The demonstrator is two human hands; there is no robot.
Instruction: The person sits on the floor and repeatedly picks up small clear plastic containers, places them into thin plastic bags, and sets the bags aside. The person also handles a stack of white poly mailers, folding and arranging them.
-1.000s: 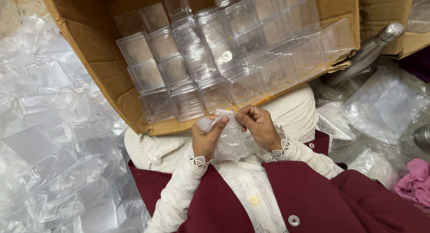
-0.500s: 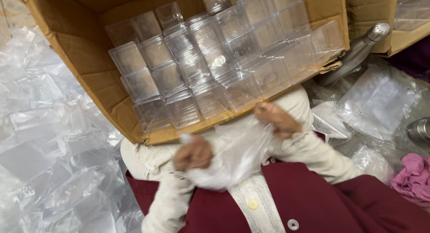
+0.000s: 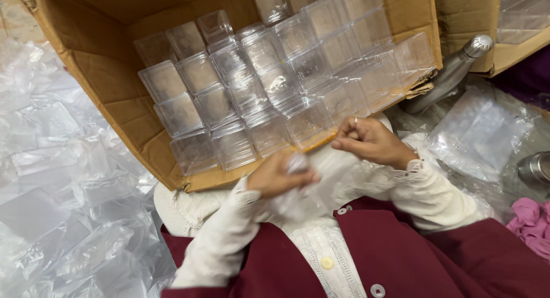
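Both hands (image 3: 281, 175) (image 3: 369, 140) raised, fingers curled (left blurred)

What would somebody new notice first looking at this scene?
Probably the cardboard box tipped open at the top, packed with rows of clear plastic cubes. Just below it, the left hand and right hand pull a clear plastic bag between them over a maroon lap. A heap of loose clear plastic fills the left side, and a steel bottle lies at the upper right.
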